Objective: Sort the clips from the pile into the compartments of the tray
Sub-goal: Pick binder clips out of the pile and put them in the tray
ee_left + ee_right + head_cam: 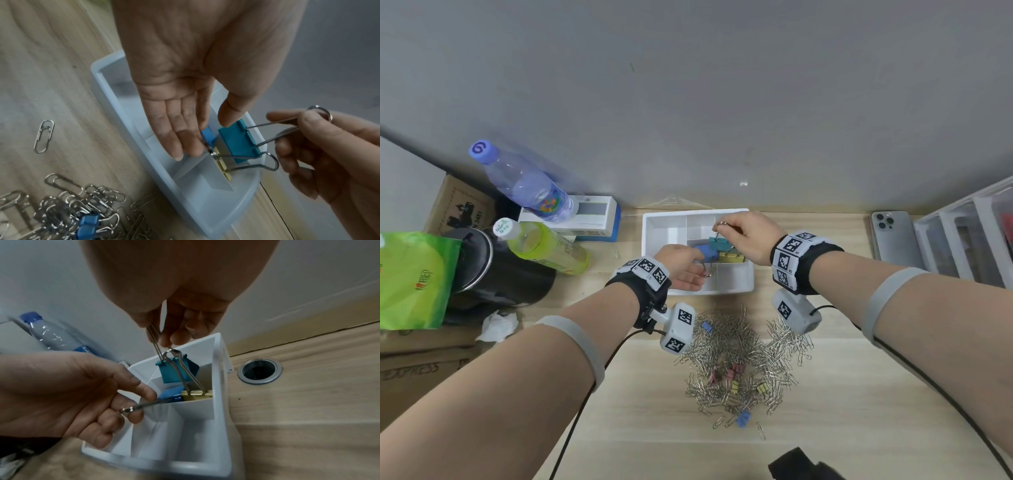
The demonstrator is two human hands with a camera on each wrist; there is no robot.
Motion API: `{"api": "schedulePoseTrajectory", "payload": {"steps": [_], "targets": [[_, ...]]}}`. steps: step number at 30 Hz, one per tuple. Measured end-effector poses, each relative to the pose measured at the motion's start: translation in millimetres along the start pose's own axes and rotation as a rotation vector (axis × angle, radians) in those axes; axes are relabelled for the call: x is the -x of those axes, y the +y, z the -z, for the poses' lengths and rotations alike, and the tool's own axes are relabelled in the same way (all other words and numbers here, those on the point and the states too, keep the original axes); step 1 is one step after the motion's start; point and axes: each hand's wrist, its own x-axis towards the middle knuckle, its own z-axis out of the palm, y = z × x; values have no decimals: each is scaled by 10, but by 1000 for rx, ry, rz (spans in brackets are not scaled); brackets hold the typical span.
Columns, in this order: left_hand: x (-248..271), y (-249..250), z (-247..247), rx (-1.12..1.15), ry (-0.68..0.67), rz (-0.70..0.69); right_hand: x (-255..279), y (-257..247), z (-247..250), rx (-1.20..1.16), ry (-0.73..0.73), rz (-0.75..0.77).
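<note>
A white compartment tray (650, 219) stands at the back of the wooden desk. My left hand (700, 270) reaches into it and pinches the wire handle of a blue binder clip (705, 251), seen also in the right wrist view (170, 395). Above the same compartment my right hand (722, 228) pinches the two wire handles of a teal binder clip (719, 244), which hangs clear of the tray floor (176, 371). Below it in that compartment lies a yellow binder clip (197, 395), one wire handle raised. Nearer me lies the pile of silver paper clips (743, 356) with small coloured binder clips mixed in.
Left of the tray stand a water bottle (527, 185), a green bottle (544, 246), a black pot (482, 270) and a green bag (414, 277). A phone (893, 240) and clear drawers (969, 236) sit right. A cable hole (260, 371) is beside the tray.
</note>
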Motion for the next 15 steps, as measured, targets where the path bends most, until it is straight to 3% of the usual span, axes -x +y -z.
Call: {"api": "schedulePoseTrajectory", "payload": {"steps": [4, 15], "targets": [[35, -4, -21, 68, -67, 26, -8, 26, 24, 93, -48, 62], [40, 31, 38, 298, -49, -31, 87, -4, -121, 272, -172, 47]]}}
